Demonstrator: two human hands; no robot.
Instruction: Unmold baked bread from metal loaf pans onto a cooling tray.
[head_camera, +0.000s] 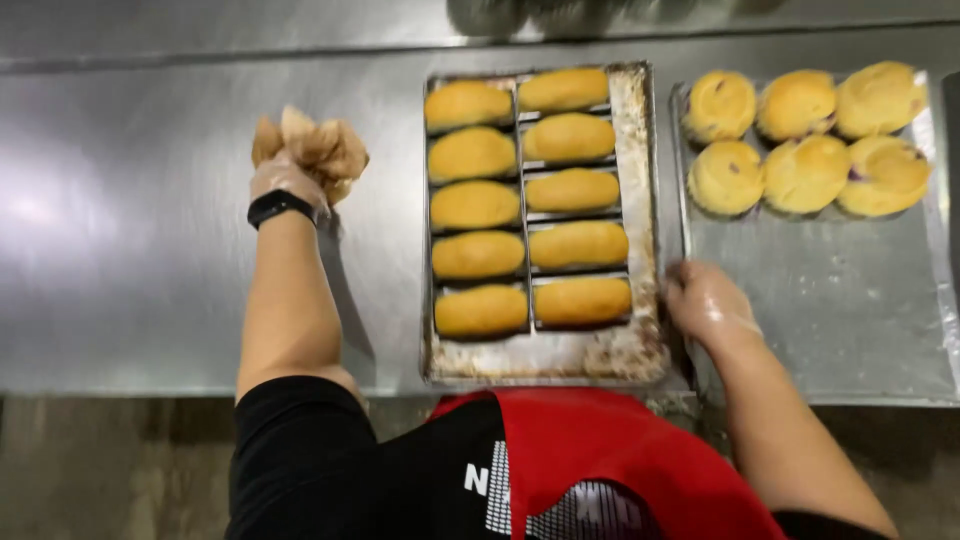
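Observation:
My left hand (285, 178), gloved and with a black band at the wrist, is closed on a crumpled wad of brown baking paper (315, 145) held over the steel table, left of the loaf tray. A metal tray (640, 350) in the middle holds several golden oblong loaves (478, 205) in two columns of small tins. My right hand (705, 300), also in a thin glove, rests at the tray's right edge near its front corner, fingers curled against the rim.
A flat tray (850, 310) at the right carries several round yellow buns (805, 172) along its far side. All of it stands on a stainless steel table (130, 250). My red apron and black shirt fill the bottom.

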